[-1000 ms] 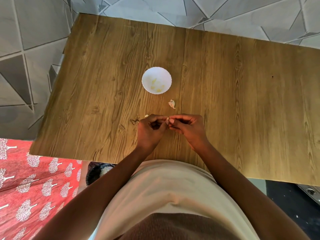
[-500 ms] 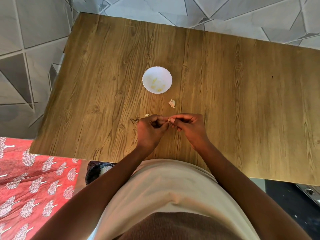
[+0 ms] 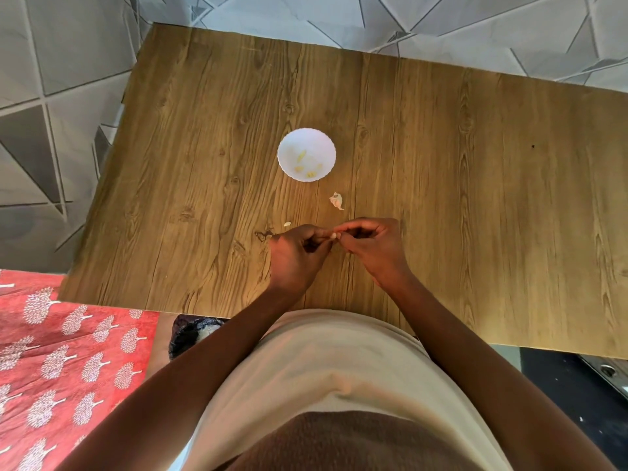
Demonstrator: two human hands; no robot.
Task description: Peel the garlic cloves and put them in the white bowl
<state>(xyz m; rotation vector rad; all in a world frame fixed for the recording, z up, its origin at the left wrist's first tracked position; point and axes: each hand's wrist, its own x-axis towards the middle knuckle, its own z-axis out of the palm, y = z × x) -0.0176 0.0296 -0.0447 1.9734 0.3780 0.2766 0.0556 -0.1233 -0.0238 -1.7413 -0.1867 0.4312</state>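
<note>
A small white bowl (image 3: 306, 137) stands mid-table with several peeled yellowish garlic cloves (image 3: 301, 155) in it. Below it, my left hand (image 3: 297, 254) and my right hand (image 3: 372, 248) meet fingertip to fingertip and pinch one small pale garlic clove (image 3: 333, 235) between them; most of the clove is hidden by the fingers. A whitish garlic piece (image 3: 336, 200) lies on the wood between the bowl and my hands. A tiny bit of peel (image 3: 287, 224) sits just left of my left hand's fingertips.
The wooden table (image 3: 475, 198) stretches wide to the right and left of the bowl. Grey patterned floor tiles (image 3: 51, 113) lie beyond its edges. A red printed cloth (image 3: 68, 351) is at the lower left, a dark bundle (image 3: 192, 331) beside it.
My hands stay in the same spot; the fingertips have worked slightly on the clove. The bowl and the garlic piece have not moved.
</note>
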